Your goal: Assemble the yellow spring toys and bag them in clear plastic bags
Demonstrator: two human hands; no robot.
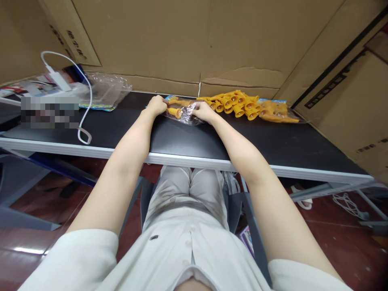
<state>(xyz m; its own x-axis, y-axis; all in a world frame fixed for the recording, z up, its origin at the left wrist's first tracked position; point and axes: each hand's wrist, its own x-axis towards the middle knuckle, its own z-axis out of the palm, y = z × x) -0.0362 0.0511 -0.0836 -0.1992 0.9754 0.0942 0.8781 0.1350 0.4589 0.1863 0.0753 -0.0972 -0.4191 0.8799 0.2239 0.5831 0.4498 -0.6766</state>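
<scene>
My left hand (158, 105) is closed on the left end of a clear plastic bag (190, 114), which lies low over the black table. Inside the bag are yellow funnel-ended plastic pieces (174, 112). My right hand (205, 112) pinches the bag's crumpled right side, its fingertips partly hidden by the shiny film. Just right of that hand lies a pile of loose yellow funnel-ended pieces (239, 106), with their round openings facing me. Beyond the pile rests another clear bag of yellow pieces (277, 111), with a blue printed card behind it.
Large cardboard boxes (182, 40) wall in the table's back and right side. Flat clear packets (106, 89), a white cable (91, 93) and papers lie at the left. A silver edge (194, 161) runs along the table's front, above my lap.
</scene>
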